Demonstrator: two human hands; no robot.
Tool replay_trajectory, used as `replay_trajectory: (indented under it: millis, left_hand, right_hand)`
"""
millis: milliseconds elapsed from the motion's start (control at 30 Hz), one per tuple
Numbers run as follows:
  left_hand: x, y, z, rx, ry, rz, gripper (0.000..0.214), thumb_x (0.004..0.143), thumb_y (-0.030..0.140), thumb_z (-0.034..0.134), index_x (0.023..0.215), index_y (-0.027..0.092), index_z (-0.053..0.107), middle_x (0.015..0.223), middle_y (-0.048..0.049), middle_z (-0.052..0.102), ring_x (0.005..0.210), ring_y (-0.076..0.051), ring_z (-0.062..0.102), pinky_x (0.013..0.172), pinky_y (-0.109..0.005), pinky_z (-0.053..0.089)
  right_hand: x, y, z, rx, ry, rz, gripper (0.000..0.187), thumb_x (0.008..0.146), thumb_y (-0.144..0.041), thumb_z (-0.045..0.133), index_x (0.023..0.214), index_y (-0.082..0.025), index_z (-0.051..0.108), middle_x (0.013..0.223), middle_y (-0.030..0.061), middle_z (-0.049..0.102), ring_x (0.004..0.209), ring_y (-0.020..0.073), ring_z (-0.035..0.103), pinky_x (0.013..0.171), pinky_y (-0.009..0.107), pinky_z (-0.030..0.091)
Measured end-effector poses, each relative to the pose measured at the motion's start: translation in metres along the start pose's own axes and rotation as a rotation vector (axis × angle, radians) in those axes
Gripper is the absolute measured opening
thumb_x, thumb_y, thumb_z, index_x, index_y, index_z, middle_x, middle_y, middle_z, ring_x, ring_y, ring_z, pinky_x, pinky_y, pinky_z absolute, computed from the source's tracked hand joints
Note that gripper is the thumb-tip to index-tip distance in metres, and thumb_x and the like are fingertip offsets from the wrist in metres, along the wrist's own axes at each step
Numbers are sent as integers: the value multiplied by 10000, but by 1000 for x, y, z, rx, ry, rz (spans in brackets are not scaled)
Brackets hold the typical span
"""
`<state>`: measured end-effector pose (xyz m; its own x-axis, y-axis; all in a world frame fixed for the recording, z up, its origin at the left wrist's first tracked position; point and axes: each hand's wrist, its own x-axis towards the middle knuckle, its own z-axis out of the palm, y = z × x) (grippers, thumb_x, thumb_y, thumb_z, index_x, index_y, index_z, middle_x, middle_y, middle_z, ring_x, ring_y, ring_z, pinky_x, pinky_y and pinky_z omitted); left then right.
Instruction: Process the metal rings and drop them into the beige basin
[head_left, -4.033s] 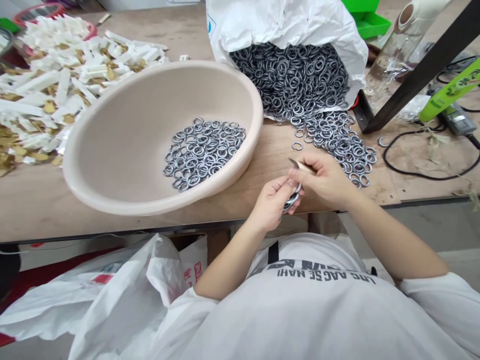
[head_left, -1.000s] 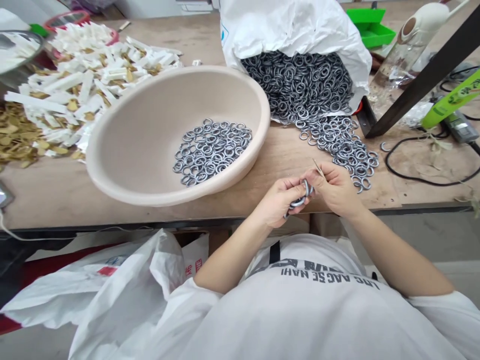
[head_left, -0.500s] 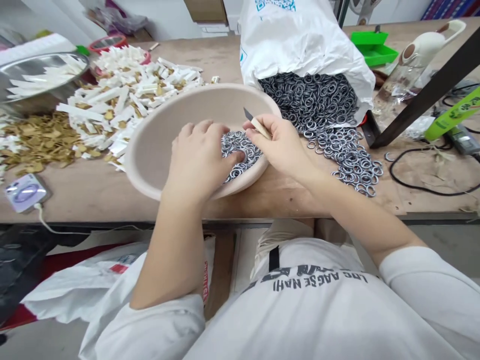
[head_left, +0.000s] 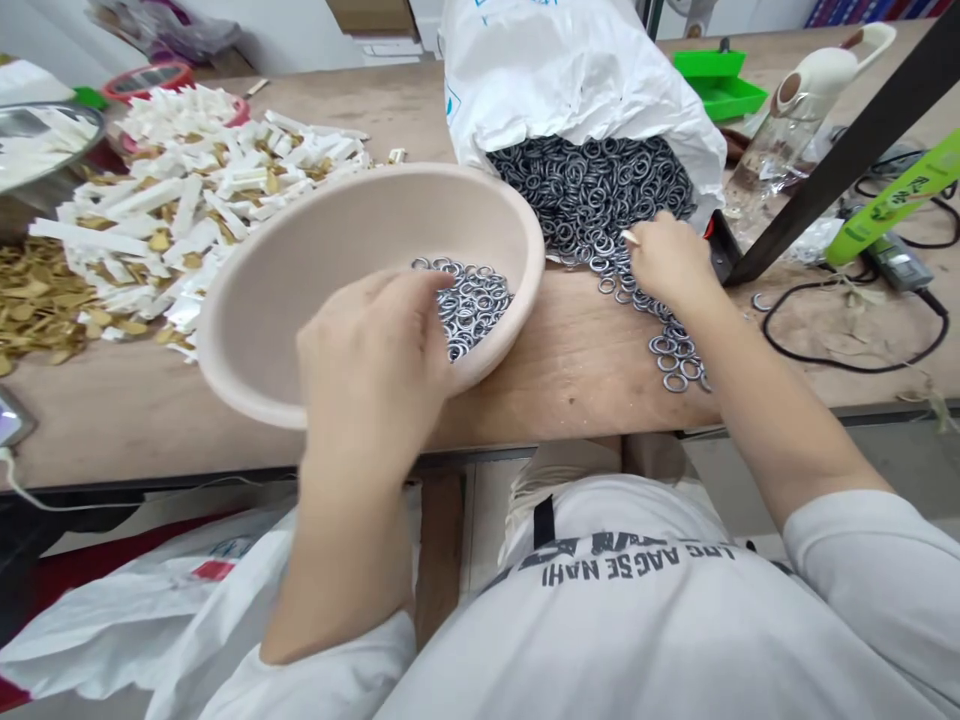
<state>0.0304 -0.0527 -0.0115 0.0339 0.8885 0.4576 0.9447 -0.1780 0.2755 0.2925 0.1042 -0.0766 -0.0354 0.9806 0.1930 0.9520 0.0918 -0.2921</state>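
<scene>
My left hand (head_left: 371, 350) is blurred above a beige plastic basin (head_left: 289, 300), close to the steel rings (head_left: 476, 305) heaped in its bottom. Whether it holds any rings is hidden by the hand itself. My right hand (head_left: 667, 262) rests at the mouth of a white woven sack (head_left: 570, 80), on the spilled rings (head_left: 592, 190) pouring out of it. A small knife's pale handle (head_left: 627, 237) pokes out from my right fingers; its blade is hidden. Looser rings (head_left: 675, 355) lie on the wooden table (head_left: 570, 370) just below that hand.
On the left lies a large heap of white and gold pieces (head_left: 195, 170), with a steel bowl (head_left: 45, 150) behind it. A black metal bar (head_left: 847, 160) crosses the right side, near a black cable (head_left: 847, 330). A white plastic bag (head_left: 135, 620) sits below the table's front edge.
The rings held between my hands are no longer visible. My left hand has moved over the basin, and my right hand has gone from the knife-in-front position to the sack's ring pile.
</scene>
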Motion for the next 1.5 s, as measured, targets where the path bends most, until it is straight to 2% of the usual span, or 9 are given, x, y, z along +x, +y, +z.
replay_trajectory:
  millis: [67, 133, 300, 400, 700, 933, 1133, 1267, 1500]
  left_hand:
    - [-6, 28, 20, -237, 17, 211, 325, 937, 171, 480, 1158, 211, 715, 1172, -105, 726, 1147, -271, 632, 1054, -411, 436]
    - [1, 54, 61, -378, -200, 385, 354, 932, 135, 449, 1187, 178, 691, 1201, -130, 712, 1168, -278, 627, 1060, -416, 438]
    - [62, 70, 185, -203, -403, 284, 574, 941, 77, 400, 1511, 12, 387, 1614, -265, 334, 1492, -371, 339, 1191, -512, 317]
    - [77, 57, 212, -175, -514, 304, 614, 954, 158, 491, 1538, 29, 354, 1603, -257, 362, 1458, -348, 403, 1191, -481, 346]
    - [36, 17, 177, -327, -432, 308, 286, 913, 130, 526, 1110, 162, 731, 1142, -108, 740, 1105, -268, 670, 1029, -395, 499]
    - [34, 9, 176, -413, -378, 291, 544, 830, 148, 675, 1367, 150, 592, 1382, -155, 548, 1110, -258, 635, 994, -395, 512]
    - [28, 14, 167, -342, -467, 315, 261, 876, 196, 655, 1127, 149, 708, 1081, -111, 688, 1028, -272, 640, 956, -412, 508]
    - [23, 18, 166, -347, -398, 339, 428, 895, 249, 658, 1314, 165, 636, 1317, -137, 626, 1160, -286, 605, 1023, -426, 479]
    - [24, 29, 173, -317, -416, 448, 213, 940, 218, 566, 1033, 156, 748, 1142, -136, 709, 1057, -295, 628, 946, -425, 479]
  right_hand:
    - [11, 24, 7, -148, -110, 116, 345, 979, -253, 490, 1179, -68, 702, 1264, 269, 612, 1149, 391, 572, 928, 535, 443]
    - [14, 34, 19, -171, -177, 115, 403, 992, -288, 467, 1257, -58, 666, 1303, 287, 592, 1177, 391, 553, 948, 533, 441]
    - [4, 38, 39, -118, -213, -93, 460, 1004, -343, 408, 1380, -170, 609, 1369, 232, 560, 1206, 396, 510, 986, 557, 423]
    - [-7, 48, 38, -99, -252, -260, 480, 998, -342, 419, 1445, -241, 563, 1405, 173, 566, 1191, 378, 518, 1002, 543, 421]
    - [-40, 77, 25, 105, -217, -518, 486, 1017, -295, 414, 1477, -200, 540, 1484, 111, 567, 1331, 317, 503, 1133, 515, 353]
    - [-75, 46, 15, 359, 50, -428, 389, 1022, -320, 450, 1331, -198, 652, 1353, 140, 632, 1261, 294, 559, 1080, 469, 418]
    - [-106, 29, 21, 724, 5, -216, 357, 1031, -427, 454, 1180, -215, 700, 1111, 84, 724, 1000, 237, 671, 891, 382, 504]
    - [-114, 34, 27, 860, -39, -41, 372, 1004, -488, 493, 1146, -216, 703, 915, 44, 714, 842, 207, 660, 725, 322, 494]
    - [-116, 38, 35, 950, -10, 15, 294, 908, -468, 654, 1030, -208, 716, 931, 24, 718, 865, 189, 634, 804, 313, 481]
